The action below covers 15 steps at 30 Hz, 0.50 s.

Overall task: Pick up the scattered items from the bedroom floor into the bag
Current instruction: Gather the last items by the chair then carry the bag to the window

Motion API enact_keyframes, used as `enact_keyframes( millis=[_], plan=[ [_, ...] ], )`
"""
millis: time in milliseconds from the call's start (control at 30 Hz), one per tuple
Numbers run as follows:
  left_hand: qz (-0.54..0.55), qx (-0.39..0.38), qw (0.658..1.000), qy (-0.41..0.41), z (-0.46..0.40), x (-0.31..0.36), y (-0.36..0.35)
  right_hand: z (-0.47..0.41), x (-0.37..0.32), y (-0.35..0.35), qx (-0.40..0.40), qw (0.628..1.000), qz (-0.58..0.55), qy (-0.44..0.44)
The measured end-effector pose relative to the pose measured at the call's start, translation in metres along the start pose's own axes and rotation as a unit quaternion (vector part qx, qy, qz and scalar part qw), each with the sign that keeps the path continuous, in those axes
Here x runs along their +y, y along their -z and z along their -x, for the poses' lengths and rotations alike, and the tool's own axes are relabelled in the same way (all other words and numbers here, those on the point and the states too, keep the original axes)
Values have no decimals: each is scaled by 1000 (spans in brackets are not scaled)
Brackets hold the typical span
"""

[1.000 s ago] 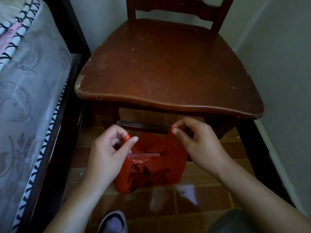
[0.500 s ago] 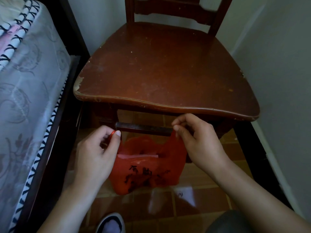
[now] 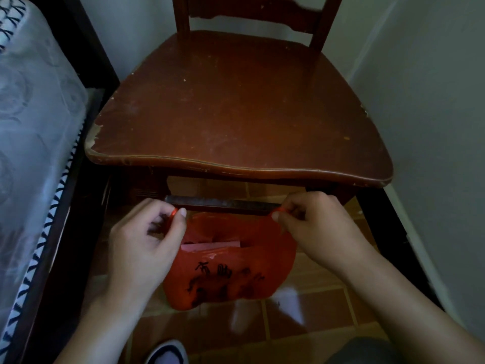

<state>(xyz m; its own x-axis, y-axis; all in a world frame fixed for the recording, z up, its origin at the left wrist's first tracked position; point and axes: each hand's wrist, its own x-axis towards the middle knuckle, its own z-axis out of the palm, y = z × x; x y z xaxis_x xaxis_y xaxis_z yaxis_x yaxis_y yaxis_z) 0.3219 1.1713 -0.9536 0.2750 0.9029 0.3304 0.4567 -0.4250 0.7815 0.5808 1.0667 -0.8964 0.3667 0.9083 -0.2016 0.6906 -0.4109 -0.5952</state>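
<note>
**Bag mouth pulled wider in front of the chair**

Both hands have drifted apart since a second ago, and I see the red bag (image 3: 228, 269) stretched wider between them, hanging just above the tiled floor (image 3: 315, 308) in front of the wooden chair (image 3: 236, 106). My left hand (image 3: 147, 243) pinches the left handle between thumb and curled fingers; my right hand (image 3: 317, 227) pinches the right handle the same way. I judge this two-handed hold is meant to keep the mouth open or gather the handles. Inside, near the top, a pink flat item (image 3: 210, 245) lies across the opening. Black characters are printed on the near face of the bag, but crumpling leaves them unreadable to me. A bed (image 3: 31, 132) runs along the left, a shoe (image 3: 168, 354) shows at the near edge.
</note>
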Motion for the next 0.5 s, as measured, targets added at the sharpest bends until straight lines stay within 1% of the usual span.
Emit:
enact_keyframes(
  millis=[100,267,400,500],
  plan=[
    [31,-16,999,-21,-2,9,-4,6,-13,12,-22,996,-89,10],
    [70,-65,995,-25,-11,17,-9,10,-26,12,-64,987,-145,17],
    [109,-148,981,60,-12,20,-22,9,-24,13,-71,979,-192,-16],
    [116,-156,976,100,-14,34,-22,16,-27,17,-56,972,-222,-51]
  ],
)
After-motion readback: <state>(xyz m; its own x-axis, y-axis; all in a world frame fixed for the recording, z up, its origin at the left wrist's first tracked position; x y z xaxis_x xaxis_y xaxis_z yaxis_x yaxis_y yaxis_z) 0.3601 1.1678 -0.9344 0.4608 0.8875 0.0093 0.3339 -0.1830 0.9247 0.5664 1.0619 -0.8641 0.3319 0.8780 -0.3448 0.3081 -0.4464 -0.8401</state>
